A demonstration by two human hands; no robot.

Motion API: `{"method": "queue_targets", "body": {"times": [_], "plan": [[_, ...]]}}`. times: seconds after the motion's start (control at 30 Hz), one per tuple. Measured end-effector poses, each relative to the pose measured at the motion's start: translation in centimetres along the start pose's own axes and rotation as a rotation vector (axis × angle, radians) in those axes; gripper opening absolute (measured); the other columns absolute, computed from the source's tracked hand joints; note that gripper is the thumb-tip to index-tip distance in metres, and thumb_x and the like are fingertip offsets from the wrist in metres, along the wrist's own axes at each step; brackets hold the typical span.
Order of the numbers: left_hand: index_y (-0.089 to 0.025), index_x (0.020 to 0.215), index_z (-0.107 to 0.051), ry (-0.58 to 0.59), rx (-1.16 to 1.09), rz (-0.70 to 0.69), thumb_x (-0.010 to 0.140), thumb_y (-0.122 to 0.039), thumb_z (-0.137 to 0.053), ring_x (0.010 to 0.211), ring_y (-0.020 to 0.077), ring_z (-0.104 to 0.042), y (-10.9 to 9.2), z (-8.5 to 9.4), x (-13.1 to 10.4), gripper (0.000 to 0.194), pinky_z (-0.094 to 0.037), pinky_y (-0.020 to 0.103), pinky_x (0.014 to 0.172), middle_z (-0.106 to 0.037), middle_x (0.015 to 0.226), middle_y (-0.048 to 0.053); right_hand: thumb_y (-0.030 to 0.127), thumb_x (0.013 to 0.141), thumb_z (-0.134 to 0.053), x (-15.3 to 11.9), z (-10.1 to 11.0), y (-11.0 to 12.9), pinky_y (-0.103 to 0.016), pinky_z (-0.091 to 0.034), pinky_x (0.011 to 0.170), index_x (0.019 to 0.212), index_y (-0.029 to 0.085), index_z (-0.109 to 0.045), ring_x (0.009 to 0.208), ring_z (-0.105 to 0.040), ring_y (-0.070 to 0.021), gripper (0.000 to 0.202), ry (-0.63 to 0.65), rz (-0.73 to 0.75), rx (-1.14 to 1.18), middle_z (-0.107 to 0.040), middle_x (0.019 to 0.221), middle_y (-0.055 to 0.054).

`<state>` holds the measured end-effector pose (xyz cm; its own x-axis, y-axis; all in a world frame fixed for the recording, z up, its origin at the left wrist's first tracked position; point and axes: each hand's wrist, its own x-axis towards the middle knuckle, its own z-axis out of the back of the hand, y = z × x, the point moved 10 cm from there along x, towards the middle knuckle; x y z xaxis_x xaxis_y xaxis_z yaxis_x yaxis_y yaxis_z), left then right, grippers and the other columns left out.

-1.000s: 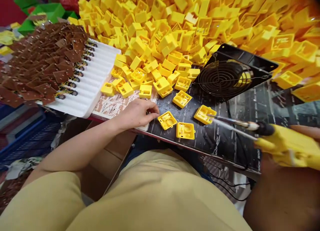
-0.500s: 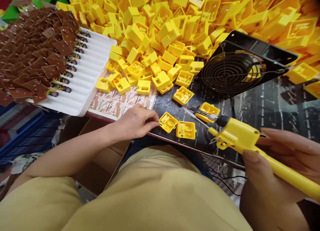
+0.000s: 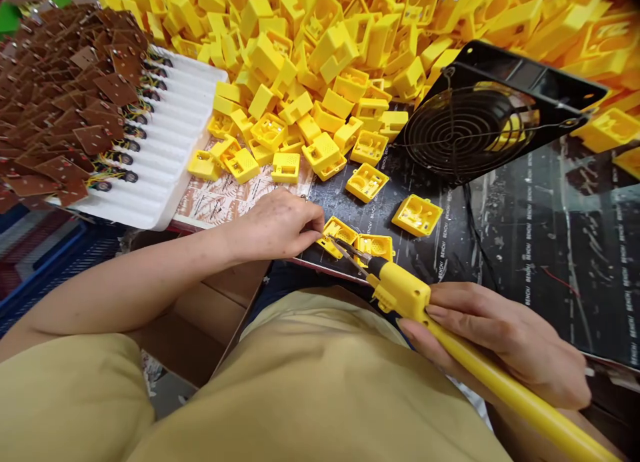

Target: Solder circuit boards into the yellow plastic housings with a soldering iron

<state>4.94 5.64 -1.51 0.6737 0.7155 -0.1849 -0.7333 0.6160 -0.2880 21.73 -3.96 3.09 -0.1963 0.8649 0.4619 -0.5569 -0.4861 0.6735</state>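
My left hand (image 3: pixel 287 223) pinches thumb and forefinger together at the left edge of a small open yellow plastic case (image 3: pixel 345 230); the exact contact is hidden by the fingertips. In my right hand (image 3: pixel 510 339) is a yellow soldering iron (image 3: pixel 405 290) with a thin metal guide tube alongside its tip. Its tip reaches into the left part of that case, close to my left fingertips. A second open case (image 3: pixel 381 247) lies against the first on its right, partly behind the iron.
More yellow cases (image 3: pixel 417 215) lie beyond, below a large heap (image 3: pixel 300 49). A black fan (image 3: pixel 465 129) stands at back right on the black mat (image 3: pixel 550 262). At left, a white ribbed foam tray (image 3: pixel 185 95) carries brown circuit boards (image 3: pixel 75 102) with wires. A blue basket (image 3: pixel 30 269) sits below.
My right hand has brought the soldering iron left and toward me, from beside a farther case to the case at my left fingertips. My left hand stays pinched at that case.
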Motion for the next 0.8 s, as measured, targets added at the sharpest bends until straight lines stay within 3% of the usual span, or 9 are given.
{"method": "queue_targets", "body": {"times": [0.1, 0.23, 0.43, 0.6, 0.8], "plan": [[-0.02, 0.082, -0.073, 0.031, 0.038, -0.021, 0.081, -0.019, -0.057, 0.071, 0.0199, -0.066, -0.5, 0.0, 0.3, 0.016, -0.045, 0.033, 0.078, -0.072, 0.072, 0.002, 0.023, 0.083, -0.071, 0.3, -1.0, 2.5, -0.019, -0.053, 0.051, 0.082, 0.023, -0.058, 0.059, -0.064, -0.011, 0.013, 0.106, 0.22, -0.083, -0.064, 0.071, 0.002], [-0.02, 0.081, -0.073, 0.084, 0.081, 0.002, 0.081, -0.02, -0.056, 0.073, 0.0211, -0.066, -0.5, -0.1, 0.7, 0.018, -0.046, 0.033, 0.076, -0.072, 0.071, 0.003, 0.017, 0.078, -0.076, 0.0, -1.3, 3.5, -0.02, -0.055, 0.057, 0.096, 0.021, -0.054, 0.069, -0.065, -0.0114, 0.029, 0.157, 0.323, -0.155, -0.066, 0.079, 0.0], [-0.021, 0.084, -0.074, 0.146, 0.119, 0.004, 0.081, -0.02, -0.055, 0.074, 0.0211, -0.066, -0.6, -0.1, 1.0, 0.019, -0.045, 0.031, 0.074, -0.071, 0.072, 0.003, 0.019, 0.088, -0.065, 0.3, -1.5, 3.2, -0.022, -0.055, 0.058, 0.091, 0.02, -0.054, 0.07, -0.064, -0.0112, 0.011, 0.214, 0.245, -0.17, -0.064, 0.078, 0.0], [-0.02, 0.083, -0.074, 0.152, 0.142, -0.013, 0.082, -0.02, -0.054, 0.074, 0.0206, -0.065, -0.8, 0.1, 1.1, 0.02, -0.043, 0.031, 0.072, -0.071, 0.071, 0.003, 0.009, 0.078, -0.075, 0.9, -1.1, 4.6, -0.019, -0.053, 0.059, 0.091, 0.016, -0.053, 0.069, -0.062, -0.0091, 0.026, 0.173, 0.343, -0.137, -0.063, 0.077, -0.001], [-0.021, 0.083, -0.074, 0.154, 0.156, -0.042, 0.083, -0.019, -0.054, 0.072, 0.0191, -0.064, -1.0, 0.0, 1.2, 0.02, -0.041, 0.029, 0.068, -0.071, 0.071, 0.002, 0.019, 0.091, -0.062, 1.0, 0.4, 3.4, -0.016, -0.05, 0.059, 0.092, 0.017, -0.055, 0.069, -0.062, -0.0075, 0.007, 0.153, 0.252, -0.15, -0.063, 0.078, -0.002]]}}
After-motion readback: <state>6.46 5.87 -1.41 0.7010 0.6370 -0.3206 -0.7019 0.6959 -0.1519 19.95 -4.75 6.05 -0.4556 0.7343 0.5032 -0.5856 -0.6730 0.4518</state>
